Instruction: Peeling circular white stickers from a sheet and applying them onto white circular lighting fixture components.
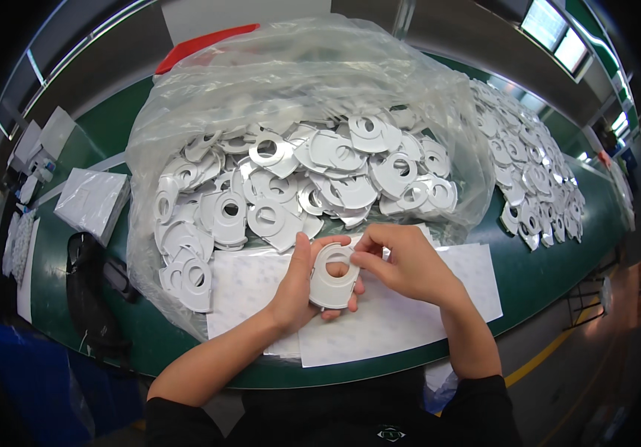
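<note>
My left hand (297,287) holds a white plastic part (331,292) with a large round hole, its thumb along the left side and fingers behind. Through the hole a bit of finger shows. My right hand (402,261) is closed in a pinch at the part's upper right edge, thumb and forefinger touching it beside the hole. Just beyond my hands, a heap of similar white parts (268,216) lies in a big clear plastic bag (313,71), its mouth facing me. White sheets of paper (402,320) lie under my hands.
A second pile of white parts (533,179) spreads over the green table (559,276) at right. To the left are a white wrapped packet (93,201), a black pouch-like item (89,298) and a small dark device (121,279). Something red (205,46) shows behind the bag.
</note>
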The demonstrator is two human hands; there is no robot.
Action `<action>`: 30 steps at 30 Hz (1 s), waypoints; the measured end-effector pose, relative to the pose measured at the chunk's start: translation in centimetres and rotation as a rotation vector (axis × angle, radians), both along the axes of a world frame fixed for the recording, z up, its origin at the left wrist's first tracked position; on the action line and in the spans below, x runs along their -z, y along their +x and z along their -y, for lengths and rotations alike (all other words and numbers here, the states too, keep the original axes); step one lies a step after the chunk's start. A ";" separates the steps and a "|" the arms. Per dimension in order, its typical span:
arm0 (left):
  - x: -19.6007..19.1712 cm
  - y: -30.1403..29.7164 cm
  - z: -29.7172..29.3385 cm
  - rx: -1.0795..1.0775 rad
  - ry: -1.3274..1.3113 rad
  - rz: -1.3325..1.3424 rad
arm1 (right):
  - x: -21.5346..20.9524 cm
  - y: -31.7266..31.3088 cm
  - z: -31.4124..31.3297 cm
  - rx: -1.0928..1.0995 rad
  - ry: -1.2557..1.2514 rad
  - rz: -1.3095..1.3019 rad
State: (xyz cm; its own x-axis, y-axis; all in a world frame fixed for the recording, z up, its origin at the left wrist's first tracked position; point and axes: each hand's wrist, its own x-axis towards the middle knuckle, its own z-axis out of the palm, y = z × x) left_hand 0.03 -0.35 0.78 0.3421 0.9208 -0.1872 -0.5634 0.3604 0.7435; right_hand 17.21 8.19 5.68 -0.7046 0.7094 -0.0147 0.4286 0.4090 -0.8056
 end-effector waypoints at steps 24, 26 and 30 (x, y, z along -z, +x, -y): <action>-7.9 -12.8 4.3 -0.197 0.108 -2.102 | -0.1 2.7 -3.9 0.500 0.061 -0.758; -7.1 -12.6 3.6 -0.184 0.119 -2.098 | 0.2 0.6 -1.0 0.199 0.240 -0.413; -6.2 -12.3 3.5 -0.189 0.115 -2.125 | 1.6 -2.3 3.4 -0.236 0.432 -0.012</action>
